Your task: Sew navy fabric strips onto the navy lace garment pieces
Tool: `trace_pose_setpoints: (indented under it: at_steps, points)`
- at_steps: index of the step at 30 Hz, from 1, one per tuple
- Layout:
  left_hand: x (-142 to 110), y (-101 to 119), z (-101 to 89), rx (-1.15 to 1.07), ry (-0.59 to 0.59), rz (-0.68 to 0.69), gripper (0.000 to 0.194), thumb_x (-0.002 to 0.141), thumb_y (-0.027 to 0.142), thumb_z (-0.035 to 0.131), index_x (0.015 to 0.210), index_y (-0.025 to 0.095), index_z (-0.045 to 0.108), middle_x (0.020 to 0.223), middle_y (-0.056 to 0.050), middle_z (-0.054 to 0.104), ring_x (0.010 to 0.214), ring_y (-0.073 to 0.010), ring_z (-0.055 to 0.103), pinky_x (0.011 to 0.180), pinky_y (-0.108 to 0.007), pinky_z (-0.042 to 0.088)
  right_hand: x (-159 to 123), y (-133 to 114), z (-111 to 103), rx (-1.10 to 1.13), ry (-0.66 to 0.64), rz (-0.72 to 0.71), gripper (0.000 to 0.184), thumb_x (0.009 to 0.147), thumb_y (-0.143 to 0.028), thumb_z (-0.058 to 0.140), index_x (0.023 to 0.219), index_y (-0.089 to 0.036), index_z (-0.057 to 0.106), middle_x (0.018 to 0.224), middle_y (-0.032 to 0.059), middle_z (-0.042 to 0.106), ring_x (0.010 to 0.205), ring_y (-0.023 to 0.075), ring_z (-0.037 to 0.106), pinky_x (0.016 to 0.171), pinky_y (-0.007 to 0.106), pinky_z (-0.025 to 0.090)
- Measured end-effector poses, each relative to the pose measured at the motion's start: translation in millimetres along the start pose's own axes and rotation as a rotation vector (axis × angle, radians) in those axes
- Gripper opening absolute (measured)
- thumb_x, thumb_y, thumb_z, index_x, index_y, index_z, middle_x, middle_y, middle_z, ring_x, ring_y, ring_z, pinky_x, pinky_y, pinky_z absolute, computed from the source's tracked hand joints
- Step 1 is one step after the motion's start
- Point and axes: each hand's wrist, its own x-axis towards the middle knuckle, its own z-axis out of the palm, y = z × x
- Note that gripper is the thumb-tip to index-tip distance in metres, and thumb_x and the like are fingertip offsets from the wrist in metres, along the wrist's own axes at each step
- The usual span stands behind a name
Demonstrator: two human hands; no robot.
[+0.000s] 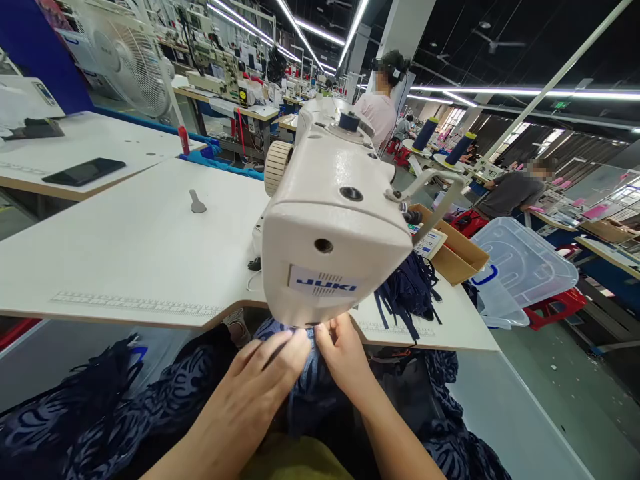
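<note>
A white sewing machine marked JUKI fills the middle of the view, its head hiding the needle area. Under its near end, my left hand has its fingers closed on dark blue patterned fabric. My right hand pinches the same fabric from the other side, its fingertips near the machine's lower front. The fabric hangs over the table edge between both hands. Exactly what lies beneath the fingertips is hidden.
The white sewing table carries a small grey metal piece. Dark fabric strips lie right of the machine by a cardboard box. A clear plastic bin stands beyond. More patterned fabric lies left; a phone rests farther off.
</note>
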Motion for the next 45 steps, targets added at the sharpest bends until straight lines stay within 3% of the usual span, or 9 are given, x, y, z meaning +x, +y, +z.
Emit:
trace_pose_setpoints:
  at_steps: [2, 8, 15, 22, 34, 45]
  points:
    - [-0.9, 1.0, 0.7, 0.007, -0.006, 0.041, 0.047, 0.094, 0.008, 0.023, 0.124, 0.022, 0.057, 0.124, 0.001, 0.064, 0.116, -0.0134, 0.053, 0.103, -0.029, 0.030, -0.1, -0.1, 0.8, -0.017, 0.019, 0.004, 0.005, 0.088, -0.025, 0.047, 0.089, -0.021, 0.047, 0.066, -0.0071, 0.045, 0.061, 0.0128, 0.048, 0.062, 0.024, 0.036]
    - [-0.9, 9.1, 2.2, 0.093, -0.019, -0.033, 0.039, 0.095, 0.015, 0.032, 0.124, 0.023, 0.056, 0.124, 0.002, 0.064, 0.112, -0.0148, 0.058, 0.097, -0.036, 0.031, 6.5, 0.5, 1.5, -0.110, 0.078, 0.006, 0.004, 0.082, -0.020, 0.049, 0.082, -0.022, 0.046, 0.065, -0.0069, 0.048, 0.063, 0.0134, 0.050, 0.063, 0.024, 0.035]
    - [-3.0, 10.0, 4.3, 0.142, -0.033, -0.052, 0.037, 0.097, 0.018, 0.030, 0.126, 0.020, 0.054, 0.128, 0.002, 0.062, 0.114, -0.0157, 0.057, 0.089, -0.039, 0.034, 10.4, 1.2, 3.5, -0.233, 0.093, -0.001, 0.006, 0.080, -0.017, 0.047, 0.077, -0.022, 0.047, 0.065, -0.0045, 0.050, 0.064, 0.0147, 0.050, 0.063, 0.025, 0.036]
    - [-5.9, 11.8, 6.9, 0.182, -0.048, -0.052, 0.038, 0.095, 0.014, 0.032, 0.126, 0.017, 0.054, 0.129, 0.000, 0.061, 0.115, -0.0174, 0.056, 0.087, -0.039, 0.034, 12.0, -2.2, 3.2, -0.260, 0.089, 0.006, 0.008, 0.082, -0.018, 0.046, 0.076, -0.022, 0.050, 0.059, -0.0051, 0.043, 0.059, 0.0155, 0.048, 0.068, 0.027, 0.040]
    - [-5.1, 11.2, 7.2, 0.193, 0.018, -0.053, 0.038, 0.094, 0.014, 0.032, 0.122, 0.015, 0.058, 0.122, -0.003, 0.066, 0.110, -0.0185, 0.058, 0.089, -0.037, 0.033, 10.3, 0.9, 3.4, -0.272, 0.086, -0.020, 0.008, 0.082, -0.017, 0.047, 0.078, -0.021, 0.053, 0.066, -0.0009, 0.056, 0.063, 0.0168, 0.055, 0.069, 0.026, 0.043]
    - [-1.4, 7.7, 2.4, 0.153, -0.001, -0.087, 0.038, 0.092, 0.011, 0.035, 0.118, 0.019, 0.061, 0.119, -0.001, 0.067, 0.108, -0.0171, 0.059, 0.092, -0.034, 0.032, 10.9, 5.5, 5.6, -0.208, 0.098, -0.012, 0.008, 0.083, -0.020, 0.047, 0.078, -0.022, 0.053, 0.064, -0.0014, 0.054, 0.059, 0.0159, 0.049, 0.068, 0.028, 0.044]
